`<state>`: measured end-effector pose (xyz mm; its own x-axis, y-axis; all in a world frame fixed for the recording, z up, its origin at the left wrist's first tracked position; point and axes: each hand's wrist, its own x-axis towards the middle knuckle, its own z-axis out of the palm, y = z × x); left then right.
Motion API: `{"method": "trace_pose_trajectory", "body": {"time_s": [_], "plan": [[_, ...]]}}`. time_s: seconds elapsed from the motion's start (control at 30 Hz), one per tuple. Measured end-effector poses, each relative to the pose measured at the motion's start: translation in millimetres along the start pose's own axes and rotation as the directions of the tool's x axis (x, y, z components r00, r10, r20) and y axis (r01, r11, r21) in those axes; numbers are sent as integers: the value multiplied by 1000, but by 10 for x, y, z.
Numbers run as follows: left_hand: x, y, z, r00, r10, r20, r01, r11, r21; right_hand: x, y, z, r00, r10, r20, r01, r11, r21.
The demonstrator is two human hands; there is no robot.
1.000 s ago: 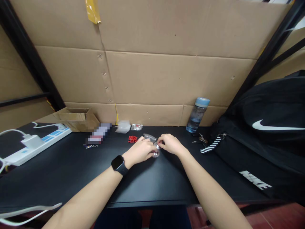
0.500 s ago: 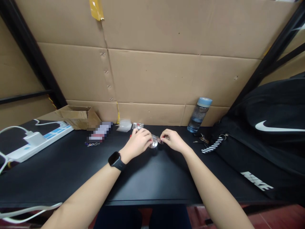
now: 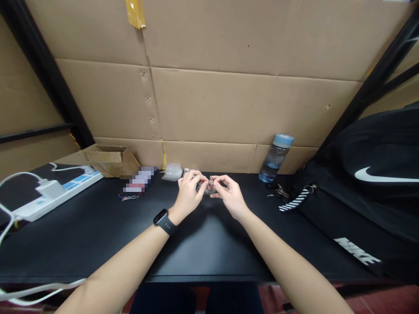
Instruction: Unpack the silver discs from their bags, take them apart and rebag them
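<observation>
Over the middle of the black table, my left hand [image 3: 190,186] and my right hand [image 3: 230,195] are close together, fingertips almost meeting. Pinched in the right fingers is a small shiny round piece [image 3: 211,181], seen nearly edge-on. The left fingers are closed on a clear plastic piece [image 3: 207,191], mostly covered by the hands, with a bit of red showing by the fingertips. Behind the left hand, a small clear packet [image 3: 186,170] is partly hidden. A flat translucent bag [image 3: 172,172] lies just left of it.
To the left are an open cardboard box [image 3: 113,160], a white power strip [image 3: 29,210] with cables, and a blurred-out flat item [image 3: 140,179]. On the right stand a water bottle [image 3: 275,159], keys [image 3: 280,192] and a black backpack [image 3: 356,209]. A cardboard wall [image 3: 209,104] closes the back.
My hands have come closer together, the right one moving left and turning. The shiny round piece is now upright between the fingertips, and the clear piece is more covered.
</observation>
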<state>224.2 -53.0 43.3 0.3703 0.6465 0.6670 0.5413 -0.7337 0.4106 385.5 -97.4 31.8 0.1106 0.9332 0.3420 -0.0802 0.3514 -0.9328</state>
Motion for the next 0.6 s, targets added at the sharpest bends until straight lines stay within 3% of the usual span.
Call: {"method": "trace_pose_trajectory", "body": {"time_s": [0.3,0.43,0.5,0.6], "plan": [[30,-26,-49,999,15,35,-16,999,38,-31,-107,-43,987,134,93,-148,974,172],[44,-111,-86,998,0,57,-7,992,123,8,-96,-86,987,157,15,-157,966,204],[49,-203,-100,984,0,176,-31,985,171,37,-100,-126,983,169,-68,-151,966,212],[31,-345,-64,893,81,442,-166,974,157,83,-132,-215,965,206,-161,-168,960,222]]}}
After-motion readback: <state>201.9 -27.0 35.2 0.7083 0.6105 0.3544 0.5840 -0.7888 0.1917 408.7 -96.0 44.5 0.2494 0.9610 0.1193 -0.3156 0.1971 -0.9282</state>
